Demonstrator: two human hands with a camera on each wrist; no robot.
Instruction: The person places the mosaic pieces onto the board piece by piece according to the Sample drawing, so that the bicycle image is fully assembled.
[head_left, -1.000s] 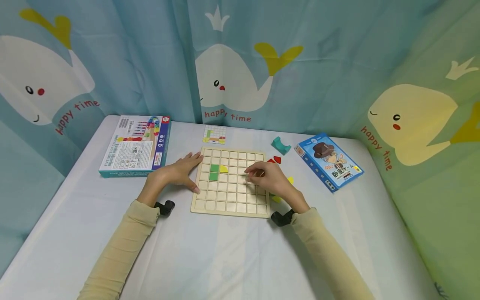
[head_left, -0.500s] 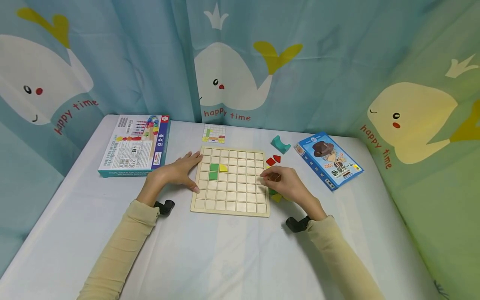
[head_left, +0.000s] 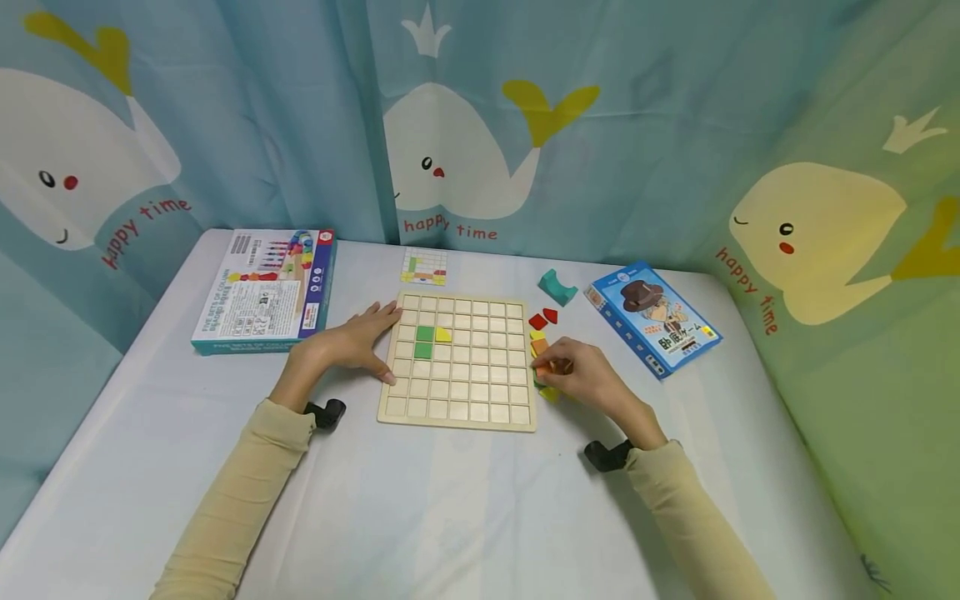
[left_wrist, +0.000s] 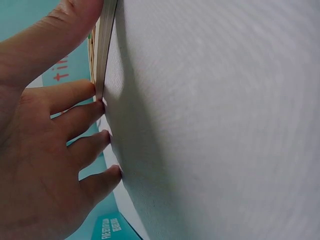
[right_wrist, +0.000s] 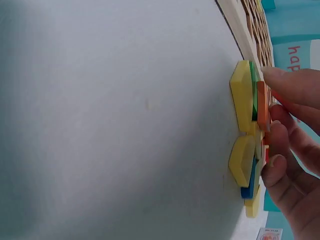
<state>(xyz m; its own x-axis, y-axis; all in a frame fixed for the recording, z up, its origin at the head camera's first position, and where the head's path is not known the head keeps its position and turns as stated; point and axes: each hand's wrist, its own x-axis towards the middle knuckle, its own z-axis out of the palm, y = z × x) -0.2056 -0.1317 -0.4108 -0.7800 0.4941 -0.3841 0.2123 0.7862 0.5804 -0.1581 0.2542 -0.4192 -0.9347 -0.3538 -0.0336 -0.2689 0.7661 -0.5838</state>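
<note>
At the tabletop's back left corner I see a boxed bead set point(head_left: 258, 304) lying flat. Right of it is the left hand point(head_left: 348, 343), its fingers point(left_wrist: 90, 150) straight and spread, the thumb resting on the left edge of the wooden grid board point(head_left: 459, 421). Near the tabletop's back edge, behind the board, lies a pattern card point(head_left: 424, 266).

The board sits at mid-tabletop. Two green squares point(head_left: 423, 350) fill its second column, in the third and fourth rows from the back, and a yellow rounded piece point(head_left: 443, 334) sits just right of the rear one.

Along the board's right edge I have a heap of loose yellow pieces point(right_wrist: 242, 100), with a blue piece point(right_wrist: 248, 185) among them; two red pieces point(head_left: 537, 321) lie behind, then a teal arch point(head_left: 557, 288). The right hand point(head_left: 585, 379) is over the heap, fingers bent, their tips at an orange piece point(right_wrist: 262, 107); I cannot tell whether they grip it. Towards the tabletop's back right corner lies a blue game box point(head_left: 656, 321).
</note>
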